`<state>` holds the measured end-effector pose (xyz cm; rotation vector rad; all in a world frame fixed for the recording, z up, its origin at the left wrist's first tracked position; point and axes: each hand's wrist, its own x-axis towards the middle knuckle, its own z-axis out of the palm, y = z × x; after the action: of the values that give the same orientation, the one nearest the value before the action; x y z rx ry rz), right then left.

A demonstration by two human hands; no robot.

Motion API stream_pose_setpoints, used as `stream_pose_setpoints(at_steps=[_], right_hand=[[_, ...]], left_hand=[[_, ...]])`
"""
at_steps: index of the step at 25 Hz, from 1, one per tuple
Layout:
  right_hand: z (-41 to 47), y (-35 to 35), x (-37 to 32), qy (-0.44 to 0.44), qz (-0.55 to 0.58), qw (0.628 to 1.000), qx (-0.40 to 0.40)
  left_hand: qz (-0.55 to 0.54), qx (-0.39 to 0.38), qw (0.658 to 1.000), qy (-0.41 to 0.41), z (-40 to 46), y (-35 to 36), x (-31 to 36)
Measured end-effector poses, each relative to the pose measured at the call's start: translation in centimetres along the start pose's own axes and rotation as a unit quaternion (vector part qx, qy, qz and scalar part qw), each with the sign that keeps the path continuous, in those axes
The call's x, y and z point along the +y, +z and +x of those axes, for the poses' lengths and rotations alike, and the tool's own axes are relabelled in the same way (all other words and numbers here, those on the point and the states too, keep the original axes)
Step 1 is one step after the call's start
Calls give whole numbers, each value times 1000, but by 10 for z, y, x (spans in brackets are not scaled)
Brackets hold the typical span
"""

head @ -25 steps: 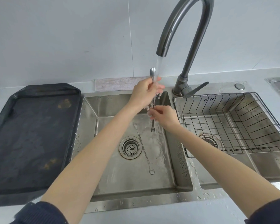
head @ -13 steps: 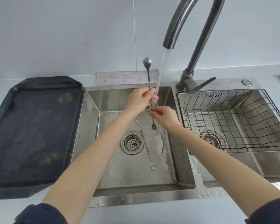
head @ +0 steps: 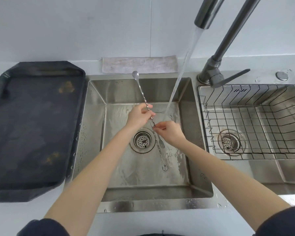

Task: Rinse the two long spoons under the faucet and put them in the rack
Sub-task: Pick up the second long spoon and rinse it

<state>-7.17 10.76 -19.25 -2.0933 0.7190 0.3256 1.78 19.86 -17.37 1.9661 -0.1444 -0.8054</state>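
A long twisted-handle spoon (head: 140, 87) with a small bowl at the top and a fork tip at the bottom is held tilted over the left sink basin (head: 95, 116). My left hand (head: 139, 115) grips its middle. My right hand (head: 171, 132) pinches the stem just below. A second long spoon (head: 161, 155) lies flat on the basin floor beside the drain (head: 142, 140). Water runs from the faucet (head: 204, 16), and the stream (head: 180, 74) falls just right of the held spoon. The black wire rack (head: 249, 120) sits in the right basin with nothing in it.
A dark tray (head: 32, 126) lies on the counter left of the sink. A folded grey cloth (head: 139, 64) rests behind the basin. The faucet lever (head: 228, 79) points right over the rack's corner. Water drops dot the sink's front rim.
Both hands have dropped lower into the basin with the spoon. The spoon has tilted left, out of the water stream, which had been running onto the hands.
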Motion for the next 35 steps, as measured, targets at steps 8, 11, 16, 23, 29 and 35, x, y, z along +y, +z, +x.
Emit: stream_pose_setpoints(at_steps=[8, 11, 16, 23, 29, 35], right_hand=[[11, 34, 22, 59, -33, 994, -82], [13, 48, 37, 81, -43, 991, -98], [15, 61, 56, 92, -52, 988, -110], [19, 74, 68, 109, -70, 982, -136], [16, 78, 68, 104, -74, 977, -172], [14, 74, 63, 97, -86, 973, -190]], left_hand=[[-58, -16, 987, -149, 5, 13, -68], [-105, -32, 974, -200, 6, 19, -84], [-144, -61, 950, -271, 7, 27, -104], [-158, -55, 930, -328, 9, 31, -125], [-182, -40, 912, -367, 9, 31, -129], [-171, -27, 920, -351, 5, 26, -120]])
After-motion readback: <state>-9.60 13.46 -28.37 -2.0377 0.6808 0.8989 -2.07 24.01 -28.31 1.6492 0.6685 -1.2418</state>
